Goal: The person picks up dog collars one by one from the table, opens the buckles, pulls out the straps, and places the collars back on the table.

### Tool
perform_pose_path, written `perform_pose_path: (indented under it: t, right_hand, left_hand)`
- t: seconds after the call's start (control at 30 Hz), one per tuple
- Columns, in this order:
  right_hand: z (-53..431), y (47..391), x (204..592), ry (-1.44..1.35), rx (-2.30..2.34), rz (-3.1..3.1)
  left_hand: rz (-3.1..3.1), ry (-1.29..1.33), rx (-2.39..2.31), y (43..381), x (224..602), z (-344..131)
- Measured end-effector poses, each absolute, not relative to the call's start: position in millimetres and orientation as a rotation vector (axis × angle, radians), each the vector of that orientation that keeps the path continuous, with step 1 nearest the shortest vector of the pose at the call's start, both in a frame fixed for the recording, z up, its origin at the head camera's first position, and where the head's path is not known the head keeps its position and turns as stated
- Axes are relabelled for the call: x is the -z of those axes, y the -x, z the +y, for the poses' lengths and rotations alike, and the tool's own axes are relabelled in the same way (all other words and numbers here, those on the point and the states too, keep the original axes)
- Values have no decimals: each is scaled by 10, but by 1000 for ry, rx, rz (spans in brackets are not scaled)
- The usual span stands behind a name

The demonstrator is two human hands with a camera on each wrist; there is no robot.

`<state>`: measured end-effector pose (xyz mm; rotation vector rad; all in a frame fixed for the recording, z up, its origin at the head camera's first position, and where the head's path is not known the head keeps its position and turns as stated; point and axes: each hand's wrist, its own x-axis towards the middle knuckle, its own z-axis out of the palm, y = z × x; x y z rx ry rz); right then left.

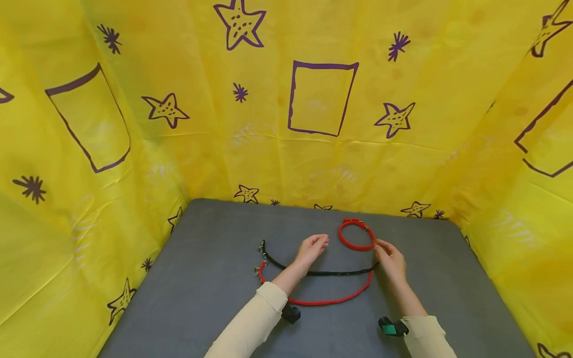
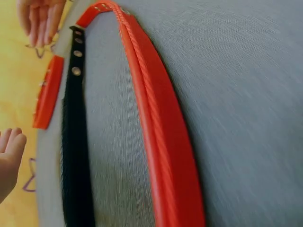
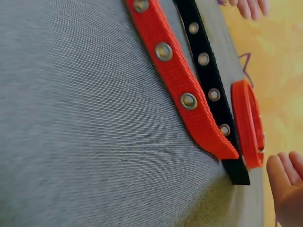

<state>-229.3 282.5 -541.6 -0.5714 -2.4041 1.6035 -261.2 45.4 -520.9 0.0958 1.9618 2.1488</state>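
Observation:
Two collars with metal eyelets lie stretched out in shallow curves: a black collar point(image 1: 337, 273) and, nearer the body, a red collar point(image 1: 320, 303). Farther back is a second red collar point(image 1: 356, 247), fastened into a ring. My left hand point(image 1: 312, 250) hovers over the black collar, its fingers extended and holding nothing. Beside the ring, my right hand point(image 1: 391, 258) is above the collars' right ends; in the right wrist view its fingers point(image 3: 279, 172) look straight and empty. There, the red collar's tip point(image 3: 222, 149) overlaps the black one. Metal buckles point(image 1: 259, 268) sit at the left ends.
A grey table point(image 1: 215, 298) lies under everything. Yellow cloth point(image 1: 201, 164) with purple stars and frames hangs behind it and along both sides. Dark straps point(image 1: 394, 326) show at the wrists, beside light sleeves point(image 1: 250, 318).

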Motion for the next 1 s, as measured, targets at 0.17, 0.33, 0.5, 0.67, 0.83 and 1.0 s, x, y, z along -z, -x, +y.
perform_pose_path:
  t: [0.17,0.33,0.5,0.67,0.83,1.0]
  right_hand:
    - [2853,2427,5429,576,-1530,-2450]
    - [2892,2525,5450,618,-1534,-2469]
    - [2898,2576,5477,655,-1513,-2476]
    - [2899,2629,5480,642,-1516,-2499]
    - [2901,2679,5481,638,-1511,-2559]
    - [2889,2703,5498,625,-1461,-2592]
  left_hand:
    - [1930,-20,-2168,2812,5438,693]
    - [1820,15,-2130,2917,5463,836]
    - [1734,-13,-2076,2944,5443,923]
    - [1685,-16,-2042,3022,5597,1001]
    - [1755,-135,-2007,3509,6476,1227]
    - [1965,-156,-1918,3828,7087,1465]
